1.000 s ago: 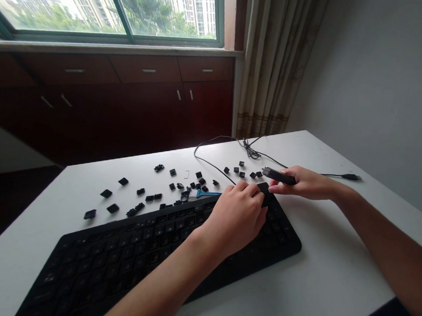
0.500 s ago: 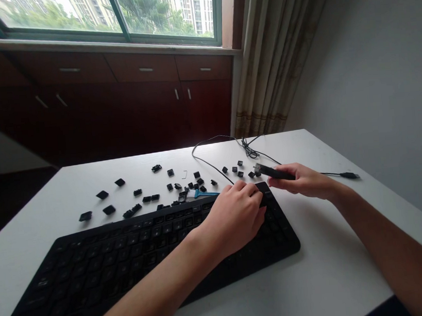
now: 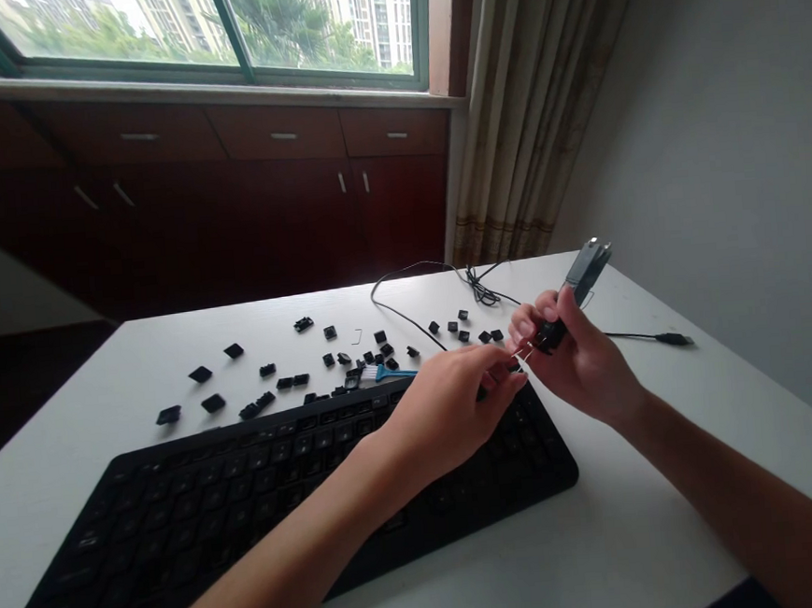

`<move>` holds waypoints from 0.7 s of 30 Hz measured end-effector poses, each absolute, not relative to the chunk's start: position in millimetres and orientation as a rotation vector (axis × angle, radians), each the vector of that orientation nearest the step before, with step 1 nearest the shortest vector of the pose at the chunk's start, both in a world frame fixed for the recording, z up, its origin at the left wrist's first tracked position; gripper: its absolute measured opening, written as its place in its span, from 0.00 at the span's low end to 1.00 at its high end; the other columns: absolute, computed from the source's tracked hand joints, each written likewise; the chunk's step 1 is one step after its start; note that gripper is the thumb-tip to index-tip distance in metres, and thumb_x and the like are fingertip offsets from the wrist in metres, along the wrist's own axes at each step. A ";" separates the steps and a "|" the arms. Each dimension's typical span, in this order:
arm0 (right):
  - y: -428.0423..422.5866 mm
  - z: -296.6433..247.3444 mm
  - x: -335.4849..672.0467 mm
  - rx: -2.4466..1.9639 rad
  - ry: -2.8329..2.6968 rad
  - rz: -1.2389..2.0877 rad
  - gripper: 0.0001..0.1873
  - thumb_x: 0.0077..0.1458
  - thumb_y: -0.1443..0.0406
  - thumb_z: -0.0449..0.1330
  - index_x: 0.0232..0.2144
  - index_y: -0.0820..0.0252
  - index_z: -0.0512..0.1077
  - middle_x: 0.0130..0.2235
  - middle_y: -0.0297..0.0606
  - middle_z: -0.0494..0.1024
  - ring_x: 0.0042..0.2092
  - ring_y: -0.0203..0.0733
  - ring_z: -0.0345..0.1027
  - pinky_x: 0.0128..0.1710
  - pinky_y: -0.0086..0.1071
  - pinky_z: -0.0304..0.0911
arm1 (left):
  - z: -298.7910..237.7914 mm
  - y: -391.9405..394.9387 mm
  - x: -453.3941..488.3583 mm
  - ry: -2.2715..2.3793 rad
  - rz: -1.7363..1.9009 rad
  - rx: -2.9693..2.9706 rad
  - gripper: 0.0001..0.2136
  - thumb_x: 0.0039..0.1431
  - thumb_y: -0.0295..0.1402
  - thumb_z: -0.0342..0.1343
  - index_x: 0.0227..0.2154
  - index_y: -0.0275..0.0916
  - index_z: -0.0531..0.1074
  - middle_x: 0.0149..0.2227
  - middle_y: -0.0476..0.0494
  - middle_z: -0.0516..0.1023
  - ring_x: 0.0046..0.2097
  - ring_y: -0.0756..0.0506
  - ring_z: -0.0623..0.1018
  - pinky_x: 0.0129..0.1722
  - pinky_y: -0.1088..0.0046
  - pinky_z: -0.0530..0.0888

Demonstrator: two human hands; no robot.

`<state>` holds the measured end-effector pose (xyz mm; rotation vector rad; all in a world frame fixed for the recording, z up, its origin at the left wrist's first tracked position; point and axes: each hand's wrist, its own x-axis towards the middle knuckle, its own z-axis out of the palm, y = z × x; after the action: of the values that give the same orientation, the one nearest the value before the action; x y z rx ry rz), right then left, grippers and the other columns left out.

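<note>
A black keyboard (image 3: 273, 492) lies across the white table (image 3: 640, 520). My right hand (image 3: 579, 361) grips a slim black tool (image 3: 577, 290), tilted up to the right, just above the keyboard's far right corner. My left hand (image 3: 456, 408) hovers over the keyboard's right end, its fingers pinched at the tool's lower tip, and I cannot make out what they hold. Several loose black keycaps (image 3: 292, 378) lie scattered behind the keyboard, with a small blue brush (image 3: 387, 373) among them.
The keyboard's black cable (image 3: 475, 289) loops over the back of the table to a USB plug (image 3: 676, 340) at the right. Behind stand dark wooden cabinets (image 3: 230, 205), a window and a curtain (image 3: 537, 97). A grey wall is at the right.
My right hand has lifted and swung the black tool from lying flat to pointing up and right. My left hand has risen off the keyboard and pinched at the tool's lower end.
</note>
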<state>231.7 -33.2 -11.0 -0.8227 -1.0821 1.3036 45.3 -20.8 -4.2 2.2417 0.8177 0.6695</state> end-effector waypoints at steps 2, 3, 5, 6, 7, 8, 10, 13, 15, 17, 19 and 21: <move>-32.9 -13.8 233.1 -0.820 -1.125 1.325 0.21 0.65 0.46 0.52 0.29 0.53 0.61 0.33 0.34 0.67 0.35 0.40 0.63 0.39 0.36 0.67 | 1.4 -18.6 43.8 0.790 0.673 2.032 0.13 0.68 0.41 0.53 0.41 0.38 0.78 0.37 0.45 0.83 0.37 0.45 0.81 0.40 0.70 0.76; -32.6 -15.3 234.2 -0.839 -1.167 1.314 0.20 0.65 0.47 0.53 0.29 0.53 0.63 0.34 0.35 0.67 0.35 0.40 0.63 0.38 0.36 0.67 | 4.1 -17.2 42.9 0.776 0.682 1.912 0.13 0.68 0.41 0.54 0.40 0.38 0.78 0.36 0.45 0.83 0.38 0.46 0.82 0.40 0.71 0.77; -32.6 -18.4 235.8 -0.877 -1.287 1.281 0.19 0.66 0.48 0.53 0.31 0.54 0.65 0.34 0.35 0.68 0.34 0.39 0.62 0.37 0.35 0.66 | 8.7 -14.4 41.3 0.733 0.719 1.697 0.14 0.66 0.43 0.56 0.41 0.36 0.78 0.38 0.43 0.84 0.40 0.45 0.82 0.42 0.71 0.78; -33.1 -20.1 236.0 -0.886 -1.353 1.271 0.19 0.67 0.48 0.53 0.32 0.55 0.66 0.34 0.34 0.68 0.34 0.39 0.62 0.37 0.35 0.65 | 10.6 -13.1 40.7 0.709 0.738 1.621 0.15 0.66 0.43 0.56 0.41 0.35 0.78 0.39 0.43 0.84 0.41 0.46 0.82 0.43 0.71 0.78; -33.9 -21.9 235.7 -0.888 -1.411 1.269 0.17 0.67 0.49 0.52 0.34 0.55 0.67 0.34 0.34 0.68 0.34 0.38 0.62 0.36 0.34 0.64 | 12.0 -11.8 40.3 0.688 0.754 1.566 0.15 0.66 0.43 0.56 0.41 0.35 0.78 0.39 0.43 0.84 0.41 0.46 0.82 0.44 0.71 0.78; -35.1 -23.6 235.1 -0.888 -1.458 1.263 0.16 0.68 0.51 0.53 0.36 0.54 0.67 0.33 0.33 0.68 0.33 0.37 0.62 0.35 0.34 0.64 | 13.0 -10.7 40.1 0.670 0.763 1.524 0.15 0.67 0.42 0.55 0.42 0.34 0.78 0.38 0.42 0.84 0.41 0.46 0.82 0.45 0.70 0.78; -37.8 -26.3 233.9 -0.912 -1.518 1.226 0.12 0.68 0.53 0.53 0.42 0.53 0.67 0.32 0.31 0.68 0.31 0.36 0.62 0.33 0.32 0.63 | 13.7 -9.1 40.0 0.650 0.761 1.468 0.15 0.68 0.41 0.55 0.44 0.33 0.78 0.40 0.41 0.83 0.41 0.46 0.82 0.47 0.68 0.78; -41.1 -27.4 234.2 -1.016 -1.571 1.084 0.14 0.69 0.54 0.52 0.53 0.49 0.62 0.32 0.30 0.68 0.31 0.37 0.64 0.32 0.32 0.64 | 12.7 -8.7 39.5 0.677 0.785 1.473 0.16 0.65 0.41 0.59 0.48 0.34 0.76 0.47 0.38 0.82 0.47 0.43 0.82 0.48 0.67 0.78; -42.6 -25.7 235.8 -1.084 -1.667 0.959 0.19 0.69 0.55 0.53 0.59 0.49 0.59 0.39 0.36 0.72 0.40 0.41 0.69 0.40 0.36 0.68 | 11.7 -9.9 38.8 0.690 0.807 1.518 0.19 0.62 0.41 0.62 0.52 0.37 0.75 0.51 0.38 0.80 0.50 0.42 0.81 0.48 0.66 0.78; -44.0 -22.7 236.8 -1.104 -1.801 0.855 0.23 0.69 0.56 0.53 0.63 0.50 0.56 0.52 0.43 0.72 0.53 0.47 0.68 0.52 0.43 0.67 | 11.3 -11.8 38.3 0.685 0.801 1.558 0.22 0.60 0.42 0.64 0.55 0.39 0.73 0.51 0.39 0.80 0.50 0.42 0.81 0.48 0.66 0.78; -45.6 -19.5 236.5 -1.088 -1.938 0.810 0.26 0.69 0.58 0.52 0.66 0.50 0.52 0.60 0.47 0.68 0.60 0.51 0.64 0.59 0.49 0.63 | 11.0 -13.4 38.9 0.683 0.782 1.584 0.21 0.61 0.43 0.63 0.53 0.38 0.74 0.48 0.39 0.81 0.48 0.42 0.81 0.47 0.66 0.79; -46.6 -16.6 236.3 -1.075 -2.045 0.788 0.29 0.69 0.58 0.52 0.68 0.50 0.50 0.63 0.48 0.66 0.62 0.54 0.63 0.61 0.53 0.61 | 10.2 -13.9 40.2 0.693 0.780 1.599 0.17 0.62 0.43 0.61 0.48 0.37 0.76 0.46 0.40 0.82 0.47 0.42 0.82 0.46 0.66 0.79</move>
<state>236.3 -46.6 -16.6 -1.0755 -2.0455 0.7879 40.2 -13.9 10.2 1.5992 0.6927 0.7798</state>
